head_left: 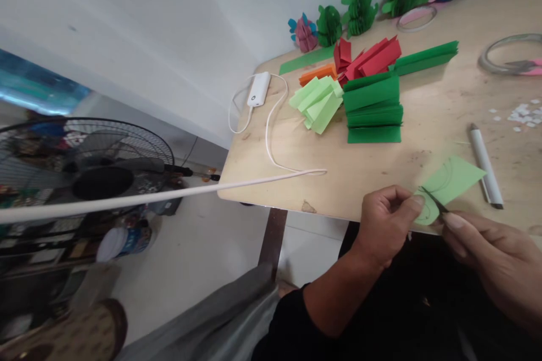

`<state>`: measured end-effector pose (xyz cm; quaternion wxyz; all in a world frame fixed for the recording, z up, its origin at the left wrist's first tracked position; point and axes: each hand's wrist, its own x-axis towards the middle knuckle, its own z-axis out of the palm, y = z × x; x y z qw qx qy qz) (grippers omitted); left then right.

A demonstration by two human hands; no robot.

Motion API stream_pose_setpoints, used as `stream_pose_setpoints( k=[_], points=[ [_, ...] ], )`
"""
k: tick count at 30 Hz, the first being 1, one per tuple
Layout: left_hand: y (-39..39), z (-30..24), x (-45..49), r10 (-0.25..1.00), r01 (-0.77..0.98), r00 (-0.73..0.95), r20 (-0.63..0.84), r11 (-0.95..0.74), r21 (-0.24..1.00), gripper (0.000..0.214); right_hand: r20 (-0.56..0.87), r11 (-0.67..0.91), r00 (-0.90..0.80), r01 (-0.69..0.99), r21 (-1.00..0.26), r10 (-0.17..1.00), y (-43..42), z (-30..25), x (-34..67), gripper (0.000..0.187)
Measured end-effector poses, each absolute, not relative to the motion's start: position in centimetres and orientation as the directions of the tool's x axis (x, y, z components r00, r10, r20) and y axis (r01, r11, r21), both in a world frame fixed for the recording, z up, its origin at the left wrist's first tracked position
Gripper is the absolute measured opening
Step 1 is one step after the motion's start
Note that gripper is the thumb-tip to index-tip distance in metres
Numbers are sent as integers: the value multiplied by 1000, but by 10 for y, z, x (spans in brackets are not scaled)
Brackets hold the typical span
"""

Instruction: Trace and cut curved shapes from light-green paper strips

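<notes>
At the table's front edge, my left hand [386,224] pinches a piece of light green paper [460,176] between thumb and fingers. Pencil-like curved outlines are drawn on the paper. My right hand [486,245] is closed around scissors [437,202], whose dark blades lie across the paper between two drawn shapes. The handles are hidden inside my fingers. Just right of the paper lies a white marker [485,164] with dark ends.
Folded paper stacks lie further back: dark green [373,110], light green [319,102], red [372,61], orange [317,75]. Paper figures [359,11] line the wall. A white power bank [258,89] trails a cable [271,135]. Tape rolls [486,59] and white scraps [526,115] sit right; a fan [105,180] stands left.
</notes>
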<state>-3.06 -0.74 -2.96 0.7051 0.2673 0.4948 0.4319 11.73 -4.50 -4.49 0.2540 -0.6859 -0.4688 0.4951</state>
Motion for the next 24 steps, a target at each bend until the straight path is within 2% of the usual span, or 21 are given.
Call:
stream_pose_setpoints(
  k=[24],
  points=[
    [-8,-31,-29,869,-340,130,-478,492,802,32,-484,-478,73,342,-809,872,-48,-46,116,51]
  ],
)
